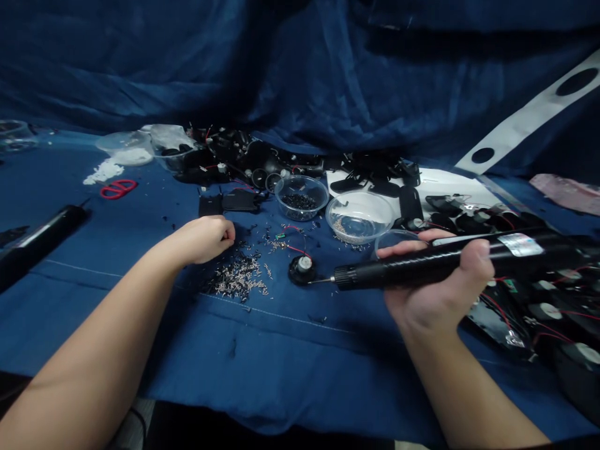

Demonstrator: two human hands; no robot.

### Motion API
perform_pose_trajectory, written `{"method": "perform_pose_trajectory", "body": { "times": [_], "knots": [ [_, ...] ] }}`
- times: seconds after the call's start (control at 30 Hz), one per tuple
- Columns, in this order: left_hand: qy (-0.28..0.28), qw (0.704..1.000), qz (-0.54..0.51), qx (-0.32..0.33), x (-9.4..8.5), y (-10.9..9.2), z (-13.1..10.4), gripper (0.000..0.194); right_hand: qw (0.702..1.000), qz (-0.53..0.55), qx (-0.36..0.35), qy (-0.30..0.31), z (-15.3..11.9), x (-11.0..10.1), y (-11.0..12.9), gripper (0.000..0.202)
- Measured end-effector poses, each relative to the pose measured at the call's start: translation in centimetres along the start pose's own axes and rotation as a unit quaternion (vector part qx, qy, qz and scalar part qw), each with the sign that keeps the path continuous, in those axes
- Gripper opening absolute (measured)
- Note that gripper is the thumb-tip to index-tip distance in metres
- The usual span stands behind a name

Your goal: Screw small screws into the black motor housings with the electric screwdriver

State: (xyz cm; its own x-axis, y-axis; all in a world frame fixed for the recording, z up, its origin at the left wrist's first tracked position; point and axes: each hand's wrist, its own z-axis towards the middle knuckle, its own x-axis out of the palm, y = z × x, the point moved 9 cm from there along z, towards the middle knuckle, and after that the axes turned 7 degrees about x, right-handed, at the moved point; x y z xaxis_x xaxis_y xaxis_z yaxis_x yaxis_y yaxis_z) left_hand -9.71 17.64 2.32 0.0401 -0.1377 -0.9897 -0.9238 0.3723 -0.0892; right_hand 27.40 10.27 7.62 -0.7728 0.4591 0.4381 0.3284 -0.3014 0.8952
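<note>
1. Bare left forearm (37, 412) is reaching up from the lower left corner over blue cloth (281, 362).
2. Second black cylindrical driver (44, 240) is lying beyond that forearm, near the left edge.
3. Left hand (204, 240) is curling its fingers inward, palm down, beside the loose pile of small silver and black screws (241, 275). Fingertips are hidden; cannot tell whether they are pinching a screw.
4. Round black housing with white cylindrical cap (302, 269) is sitting between the hands, cap up, to the right of the left hand and slightly nearer the body. Thin red wires are running from it to a small green circuit board (280, 235). Neither hand is touching the housing.
5. Thin metal bit (323, 280) is pointing left, its tip meeting or overlapping the housing's lower right edge; contact is not showing clearly. Tip is lying closer than either hand.
6. Thick black cylindrical driver (375, 269) is extending nearly level, long axis left to right, rising slightly rightward.
7. Right hand (431, 306) is gripping its barrel, thumb over, fingers behind.
</note>
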Motion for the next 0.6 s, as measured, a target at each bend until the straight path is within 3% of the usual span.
{"method": "perform_pose_trajectory", "body": {
  "times": [0.13,0.23,0.43,0.6],
  "knots": [
    [-0.044,0.998,-0.034,0.043,-0.5,-0.8,0.1,0.017,1.000,0.001,0.005,-0.001,0.0,0.1,-0.1,0.054],
    [-0.090,0.981,-0.145,0.089,-2.0,-2.7,-0.4,0.019,1.000,0.002,0.012,0.001,0.1,-0.2,-0.2,0.054],
    [-0.068,0.879,-0.445,0.161,-3.4,-8.1,-1.8,0.020,0.999,-0.006,0.009,0.035,0.6,-0.3,-0.3,0.057],
    [-0.078,0.808,-0.552,0.191,-4.1,-9.2,-2.6,0.009,0.999,0.008,0.015,0.038,0.6,-0.2,-0.3,0.055]
  ]
}}
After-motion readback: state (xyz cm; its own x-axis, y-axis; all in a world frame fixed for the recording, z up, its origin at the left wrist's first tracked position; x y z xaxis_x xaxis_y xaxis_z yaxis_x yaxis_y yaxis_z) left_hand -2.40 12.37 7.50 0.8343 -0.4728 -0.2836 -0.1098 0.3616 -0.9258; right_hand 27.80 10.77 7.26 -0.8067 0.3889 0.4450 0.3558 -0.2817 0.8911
